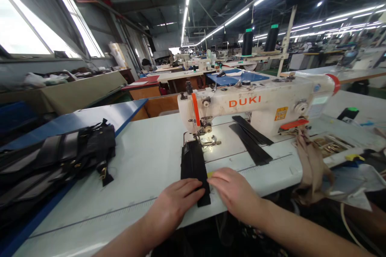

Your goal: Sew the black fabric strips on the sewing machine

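Note:
A narrow black fabric strip [193,162] lies on the white sewing table [144,168], its far end under the presser foot [208,141] of a white DUKI sewing machine [259,104]. My left hand [173,204] presses flat on the strip's near end, fingers together and stretched out. My right hand [233,192] rests flat beside the strip on its right, fingertips touching its edge. Neither hand grips anything.
Two more black strips [250,138] lie under the machine's arm. A pile of black bags or straps with metal buckles [60,156] sits at the left on a blue surface. Beige cloth [312,164] hangs at the right. Thread cones [247,42] stand behind.

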Motion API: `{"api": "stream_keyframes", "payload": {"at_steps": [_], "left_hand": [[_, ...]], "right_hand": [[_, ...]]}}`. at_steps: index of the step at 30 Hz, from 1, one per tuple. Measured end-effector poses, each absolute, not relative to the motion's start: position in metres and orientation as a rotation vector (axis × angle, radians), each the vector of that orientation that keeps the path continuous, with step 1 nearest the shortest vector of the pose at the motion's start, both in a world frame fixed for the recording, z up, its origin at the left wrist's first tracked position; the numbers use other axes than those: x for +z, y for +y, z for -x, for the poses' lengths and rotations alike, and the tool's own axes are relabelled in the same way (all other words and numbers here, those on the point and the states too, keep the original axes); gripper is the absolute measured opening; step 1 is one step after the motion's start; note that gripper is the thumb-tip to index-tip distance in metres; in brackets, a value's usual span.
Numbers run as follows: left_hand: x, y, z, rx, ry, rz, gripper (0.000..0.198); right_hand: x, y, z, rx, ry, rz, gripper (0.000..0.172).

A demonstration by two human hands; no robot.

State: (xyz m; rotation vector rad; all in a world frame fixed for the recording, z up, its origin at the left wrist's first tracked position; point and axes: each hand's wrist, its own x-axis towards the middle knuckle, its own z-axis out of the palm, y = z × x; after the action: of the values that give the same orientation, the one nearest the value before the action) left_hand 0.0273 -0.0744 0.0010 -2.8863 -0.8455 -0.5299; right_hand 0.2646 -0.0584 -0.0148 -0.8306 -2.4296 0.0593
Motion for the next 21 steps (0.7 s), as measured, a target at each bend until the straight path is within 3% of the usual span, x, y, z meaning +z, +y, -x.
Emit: {"api": "stream_keyframes", "payload": {"at_steps": [4,12,21], "left_hand": [[-0.002,-0.074,-0.026,-0.591,-0.855,2.896,0.036],[-0.001,-0.074,-0.022,-0.603,-0.867,2.902,0.036],[-0.001,-0.079,-0.028,-0.559,-0.899,2.861,0.041]], "right_hand": [[-0.024,-0.091,-0.267,0.251,-2.325,0.708,0.021],[-0.036,-0.082,-0.253,-0.070,-2.214,0.625,0.024],[-0.025,-0.081,-0.262,-0.093,-2.190,0.569,0.036]]}}
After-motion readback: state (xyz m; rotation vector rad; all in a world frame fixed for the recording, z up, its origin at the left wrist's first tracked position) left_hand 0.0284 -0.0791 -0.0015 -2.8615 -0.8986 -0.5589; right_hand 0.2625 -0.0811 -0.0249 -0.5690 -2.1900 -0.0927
